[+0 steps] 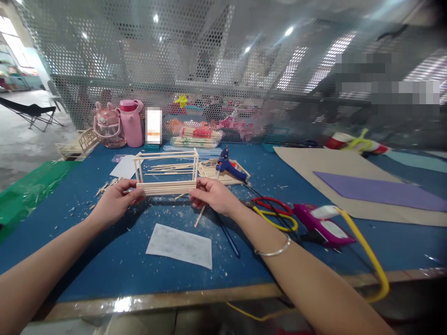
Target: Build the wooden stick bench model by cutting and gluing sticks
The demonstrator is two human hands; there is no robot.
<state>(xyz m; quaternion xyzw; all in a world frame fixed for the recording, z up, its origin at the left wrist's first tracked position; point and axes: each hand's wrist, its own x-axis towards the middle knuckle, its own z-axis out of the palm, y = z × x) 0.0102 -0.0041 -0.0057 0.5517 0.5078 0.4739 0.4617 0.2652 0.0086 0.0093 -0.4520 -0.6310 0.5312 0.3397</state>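
Between my two hands is a small frame of pale wooden sticks [166,188], held up off the blue table. Its lower front is a row of sticks laid side by side; thin posts and a top rail rise behind. My left hand [117,201] pinches the left end of it, and my right hand [213,194] grips the right end. Below the hands a white paper rectangle [179,245] lies flat. Loose sticks [171,168] are spread behind the frame. A blue glue gun [228,166] rests on another stick piece beyond my right hand.
Red and yellow-handled scissors [275,214] and a magenta device [324,225] with a yellow cable lie right of my right forearm. Purple sheet [380,190] on tan board stands farther right. Pink bottles [132,123] and packed sticks [196,137] line the back, before a perforated metal screen [209,60].
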